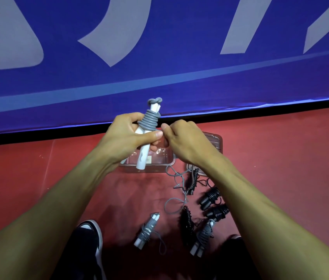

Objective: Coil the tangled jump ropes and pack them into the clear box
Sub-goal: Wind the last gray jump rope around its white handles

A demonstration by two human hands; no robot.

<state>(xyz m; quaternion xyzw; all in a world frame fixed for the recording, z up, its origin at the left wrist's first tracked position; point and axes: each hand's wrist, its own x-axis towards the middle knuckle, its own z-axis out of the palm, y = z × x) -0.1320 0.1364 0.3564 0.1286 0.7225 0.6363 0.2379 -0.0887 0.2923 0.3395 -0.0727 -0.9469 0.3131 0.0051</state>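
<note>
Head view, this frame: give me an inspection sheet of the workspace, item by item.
Surface: red floor.
Job's things: grey rope on white handles in hand; clear box beneath; two grey bundles and black bundles on floor.
Clutter: nothing seen.
Grippers: left hand grips the handles; right hand curled beside the coil, its hold hidden.
Cables: loose grey rope on floor.
Surroundings: blue banner; shoe.

Both hands crowd the space right above the box [217, 142], covering most of its opening. Loose grey cord [176, 184] and black coiled ropes [213, 199] clutter the floor [280, 158] near its right corner. Floor left of the box lies bare. A blue banner [159, 57] walls off the far side.
</note>
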